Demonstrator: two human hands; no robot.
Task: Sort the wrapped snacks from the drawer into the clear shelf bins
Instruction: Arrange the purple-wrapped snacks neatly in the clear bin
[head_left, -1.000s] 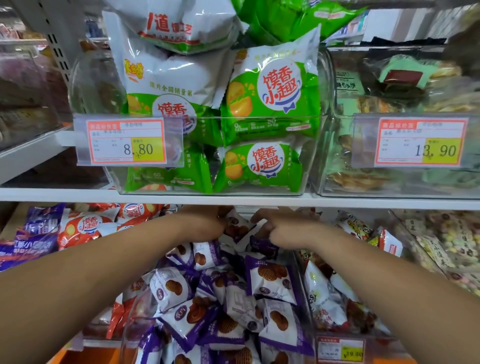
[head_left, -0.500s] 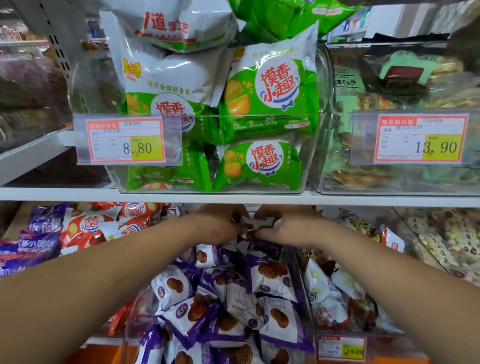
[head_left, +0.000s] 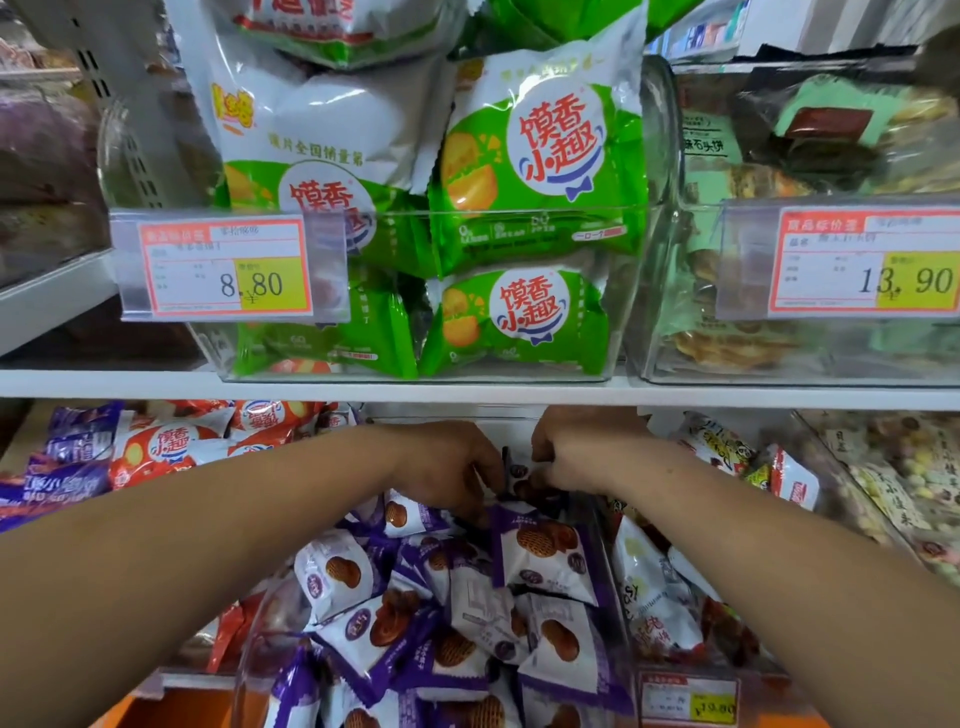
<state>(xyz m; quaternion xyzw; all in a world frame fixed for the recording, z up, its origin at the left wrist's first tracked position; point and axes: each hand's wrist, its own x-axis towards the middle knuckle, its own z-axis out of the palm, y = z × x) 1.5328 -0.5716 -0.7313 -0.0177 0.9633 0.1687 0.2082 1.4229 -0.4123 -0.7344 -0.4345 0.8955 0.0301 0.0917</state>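
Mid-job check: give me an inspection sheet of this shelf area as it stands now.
Surface: white shelf board across the middle of view.
Job's things: purple cookie packets heaped in the lower middle bin.
Clutter: orange packets piled left; mixed packets right.
Grippers: left hand and right hand both pinch one purple packet at the bin's back.
Cables: nothing seen.
Surroundings: green bags in upper bin; price tag 8.80; price tag 13.90.
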